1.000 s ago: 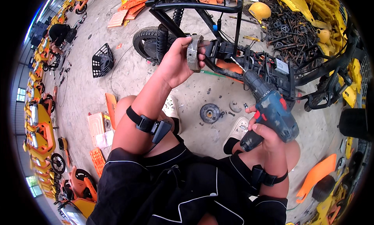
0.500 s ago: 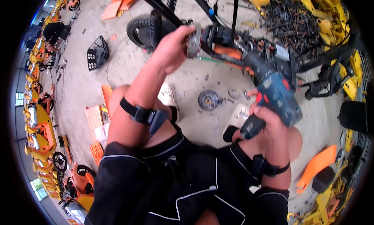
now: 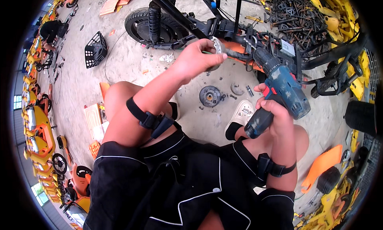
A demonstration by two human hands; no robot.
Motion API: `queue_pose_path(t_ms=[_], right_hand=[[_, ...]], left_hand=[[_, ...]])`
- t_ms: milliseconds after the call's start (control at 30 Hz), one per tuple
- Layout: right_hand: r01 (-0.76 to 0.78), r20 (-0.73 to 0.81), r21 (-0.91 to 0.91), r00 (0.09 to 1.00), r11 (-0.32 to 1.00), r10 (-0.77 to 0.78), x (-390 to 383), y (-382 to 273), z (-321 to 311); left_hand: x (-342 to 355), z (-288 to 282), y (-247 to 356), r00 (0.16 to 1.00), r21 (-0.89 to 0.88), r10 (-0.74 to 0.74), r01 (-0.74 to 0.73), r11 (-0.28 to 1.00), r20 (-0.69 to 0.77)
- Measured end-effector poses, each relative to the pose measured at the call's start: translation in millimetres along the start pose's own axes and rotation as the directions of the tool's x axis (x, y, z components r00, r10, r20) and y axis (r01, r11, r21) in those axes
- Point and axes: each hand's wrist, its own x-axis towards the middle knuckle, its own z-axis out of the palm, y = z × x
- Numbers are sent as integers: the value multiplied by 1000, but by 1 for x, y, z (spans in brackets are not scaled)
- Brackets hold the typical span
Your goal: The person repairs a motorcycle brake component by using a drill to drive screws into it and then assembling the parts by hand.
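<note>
My left hand (image 3: 197,59) is closed round a silver metal part (image 3: 218,46) with a rounded, ridged edge, just in front of the bike frame; its exact kind is unclear. A blue-and-black cordless drill (image 3: 290,90) fills my right hand (image 3: 278,115), whose fingers wrap the handle near the red trigger. The drill's long bit (image 3: 248,42) points up and left at the stripped frame of an electric bike (image 3: 227,28); whether it touches anything, I cannot tell. The bike lies on its side, its rear wheel (image 3: 137,28) left of my left hand.
On the concrete between my shoes sits a round metal hub part (image 3: 210,96) beside small loose pieces. A black basket (image 3: 95,50) lies to the left. Dark metal scrap (image 3: 299,20) is heaped far right, an orange panel (image 3: 324,166) near right. A person (image 3: 50,32) bends over far left.
My left hand has moved right and slightly down with the silver part, nearer to the drill bit. The drill stays in my right hand, nearly where it was.
</note>
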Motion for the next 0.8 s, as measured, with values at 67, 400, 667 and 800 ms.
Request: queue_pose_path(t_ms=[67, 400, 667, 800], right_hand=[[-24, -23, -16, 999, 1000, 23, 0, -1, 3], [-33, -16, 59, 999, 998, 34, 7, 4, -9], [-46, -35, 12, 998, 999, 47, 3, 4, -7], [-62, -36, 7, 997, 998, 62, 4, 5, -8]], left_hand=[[-5, 7, -3, 978, 214, 206, -194, 957, -34], [-4, 11, -19, 831, 787, 556, -350, 509, 10], [-6, 4, -33, 991, 932, 113, -109, 345, 74], [-2, 0, -42, 988, 945, 86, -146, 294, 126]])
